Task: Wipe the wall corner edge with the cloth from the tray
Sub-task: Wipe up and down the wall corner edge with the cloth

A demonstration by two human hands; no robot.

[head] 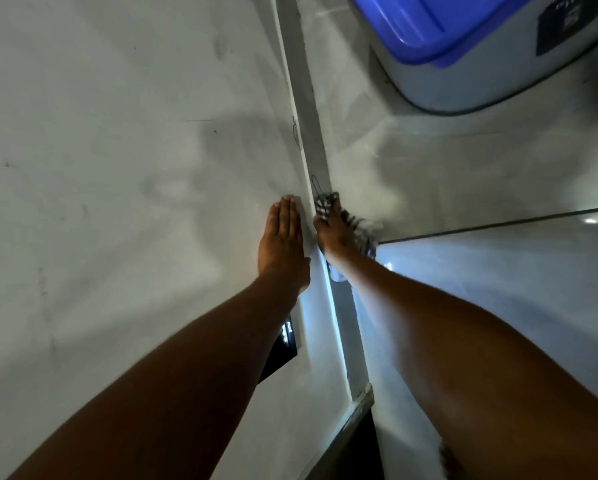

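The wall corner edge (311,133) runs as a grey strip from the top middle down to the lower middle. My right hand (335,233) presses a dark-and-white checked cloth (325,204) against this strip, fingers closed over the fabric; part of the cloth hangs out to the right of the hand, blurred. My left hand (283,244) lies flat on the left wall face just beside the edge, fingers straight and together, holding nothing. No tray is in view.
A white appliance with a blue lid (463,39) stands at the top right, close to the right wall face. A black switch plate (280,348) sits on the left wall, partly hidden by my left forearm. A dark opening (353,445) lies at the bottom middle.
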